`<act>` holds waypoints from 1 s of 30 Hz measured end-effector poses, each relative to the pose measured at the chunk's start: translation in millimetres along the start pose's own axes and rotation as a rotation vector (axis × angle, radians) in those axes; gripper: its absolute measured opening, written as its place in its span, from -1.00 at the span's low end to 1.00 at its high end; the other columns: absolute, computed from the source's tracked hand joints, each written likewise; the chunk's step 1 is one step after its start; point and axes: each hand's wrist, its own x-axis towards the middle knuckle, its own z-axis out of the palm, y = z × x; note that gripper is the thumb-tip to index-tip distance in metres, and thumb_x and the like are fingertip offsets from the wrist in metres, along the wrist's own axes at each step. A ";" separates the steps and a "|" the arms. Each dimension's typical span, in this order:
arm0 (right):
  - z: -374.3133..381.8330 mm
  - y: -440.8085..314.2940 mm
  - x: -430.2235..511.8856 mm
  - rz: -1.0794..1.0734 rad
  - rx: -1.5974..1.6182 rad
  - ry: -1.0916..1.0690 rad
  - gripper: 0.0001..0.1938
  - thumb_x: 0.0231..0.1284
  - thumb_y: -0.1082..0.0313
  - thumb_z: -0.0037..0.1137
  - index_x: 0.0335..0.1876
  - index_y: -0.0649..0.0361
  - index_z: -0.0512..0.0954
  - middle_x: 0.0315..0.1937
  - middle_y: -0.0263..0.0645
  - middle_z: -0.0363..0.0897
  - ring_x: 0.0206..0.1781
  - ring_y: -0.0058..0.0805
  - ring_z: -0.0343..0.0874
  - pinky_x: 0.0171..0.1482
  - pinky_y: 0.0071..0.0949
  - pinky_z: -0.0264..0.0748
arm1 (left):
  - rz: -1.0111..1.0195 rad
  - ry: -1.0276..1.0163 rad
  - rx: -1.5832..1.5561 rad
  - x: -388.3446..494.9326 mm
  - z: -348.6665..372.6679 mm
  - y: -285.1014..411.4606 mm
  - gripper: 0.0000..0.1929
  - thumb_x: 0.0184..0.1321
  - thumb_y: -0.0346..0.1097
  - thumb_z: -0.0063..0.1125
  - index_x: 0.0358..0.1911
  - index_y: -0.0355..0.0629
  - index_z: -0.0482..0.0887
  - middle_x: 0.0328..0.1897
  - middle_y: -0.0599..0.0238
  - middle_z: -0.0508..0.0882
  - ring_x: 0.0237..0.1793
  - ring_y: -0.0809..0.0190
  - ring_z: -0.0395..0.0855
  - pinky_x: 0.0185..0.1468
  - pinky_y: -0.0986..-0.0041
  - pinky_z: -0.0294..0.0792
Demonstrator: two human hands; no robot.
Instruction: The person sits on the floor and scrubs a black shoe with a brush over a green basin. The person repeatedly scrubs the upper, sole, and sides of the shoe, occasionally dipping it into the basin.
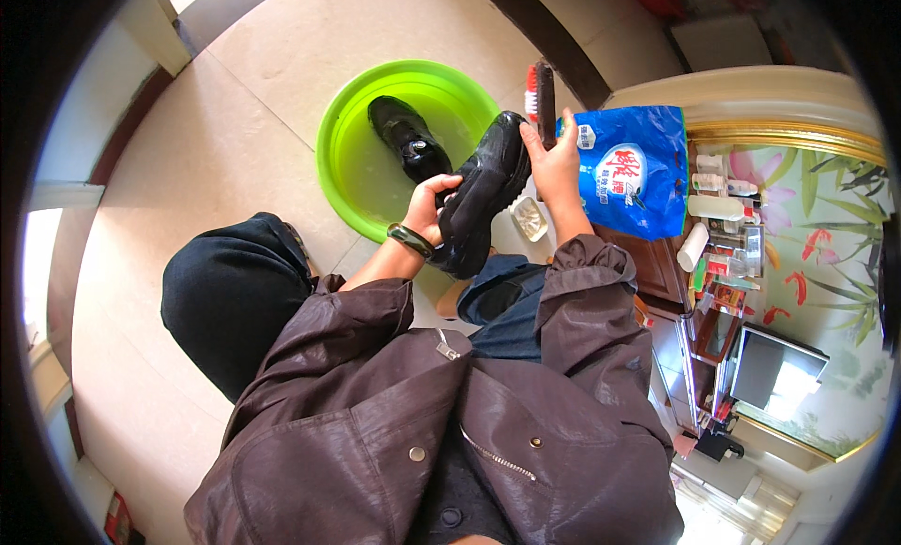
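Note:
My left hand [426, 211], with a dark bangle at the wrist, grips the ankle end of a black shoe [486, 172], held at the right rim of a green plastic basin [327, 172]. My right hand [556, 161] holds a scrub brush [543, 98] upright, its red and white bristles facing left; the fingertips also touch the shoe near its toe. Part of the brush handle is hidden behind the hand. A second black shoe [408, 138] lies in the shallow water in the basin. Below the brush, on the floor, is a small white dish [528, 219].
A blue detergent bag [633, 172] stands right of my right hand, by a brown wooden cabinet [651, 263] with several bottles [718, 208] on it. Further along is a television [778, 372]. My knees flank the space before me, over a tiled floor [267, 137].

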 end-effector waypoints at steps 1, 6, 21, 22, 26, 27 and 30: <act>4.2 -2.2 -3.6 -0.163 -0.073 0.084 -0.42 0.28 0.08 0.20 0.29 0.28 0.37 -0.03 0.06 0.61 -0.04 -0.09 0.63 0.01 -0.26 0.51 | 0.022 -0.010 -0.018 -0.2 2.9 1.9 -0.66 0.24 -0.27 0.00 -0.09 -0.46 0.61 -0.14 -0.14 0.72 -0.18 -0.04 0.75 0.04 0.18 0.60; 24.8 9.3 -42.7 -0.288 -0.301 -0.176 -0.46 0.38 0.12 -0.03 0.45 -0.16 0.24 -0.32 0.17 0.52 -0.25 0.17 0.56 -0.21 0.04 0.48 | 0.159 -0.033 -0.068 2.9 -10.8 28.6 -0.60 0.31 -0.16 0.00 -0.02 -0.41 0.61 -0.04 -0.12 0.70 -0.03 -0.08 0.70 0.19 0.10 0.50; 59.7 -48.6 -80.4 -0.071 -0.331 -0.360 -0.49 0.42 0.06 -0.15 0.46 -0.17 0.24 -0.34 0.26 0.55 -0.18 0.28 0.56 -0.10 0.07 0.49 | 0.490 0.176 -0.124 -16.1 -15.3 66.3 -0.75 0.14 -0.37 0.07 -0.67 -0.04 0.40 -0.83 0.56 0.31 -0.90 0.48 0.19 -0.82 0.73 0.09; 64.0 -26.1 -109.2 -0.073 -0.263 -0.385 -0.48 0.42 0.11 -0.11 0.47 -0.13 0.22 -0.25 0.28 0.57 -0.14 0.27 0.57 -0.09 0.06 0.48 | 0.538 0.215 -0.141 -8.6 -20.5 71.3 -0.75 0.14 -0.37 0.07 -0.67 -0.04 0.40 -0.83 0.56 0.31 -0.90 0.48 0.20 -0.83 0.73 0.09; 70.1 -18.8 -148.8 0.047 -0.198 -0.485 -0.50 0.39 0.18 -0.06 0.42 -0.03 0.28 -0.23 0.26 0.58 -0.14 0.24 0.58 -0.12 0.00 0.50 | 0.534 0.192 -0.172 -31.3 -50.9 76.7 -0.76 0.18 -0.33 0.08 -0.64 -0.04 0.42 -0.80 0.54 0.35 -0.87 0.46 0.27 -0.84 0.71 0.12; 81.3 -16.2 -137.7 0.078 -0.167 -0.504 -0.51 0.39 0.18 -0.06 0.41 -0.02 0.28 -0.25 0.26 0.58 -0.15 0.24 0.58 -0.13 0.00 0.50 | 0.504 0.173 -0.169 -37.2 -56.8 80.5 -0.76 0.19 -0.32 0.08 -0.63 -0.04 0.42 -0.79 0.53 0.36 -0.86 0.46 0.29 -0.84 0.71 0.12; 116.2 -25.6 -124.4 0.077 -0.232 -0.537 -0.49 0.39 0.14 -0.09 0.42 -0.02 0.26 -0.29 0.25 0.59 -0.21 0.23 0.59 -0.15 0.05 0.50 | 0.693 0.197 -0.195 -43.5 -69.6 86.4 -0.82 0.20 -0.26 0.12 -0.51 -0.10 0.48 -0.70 0.47 0.46 -0.81 0.44 0.37 -0.82 0.73 0.13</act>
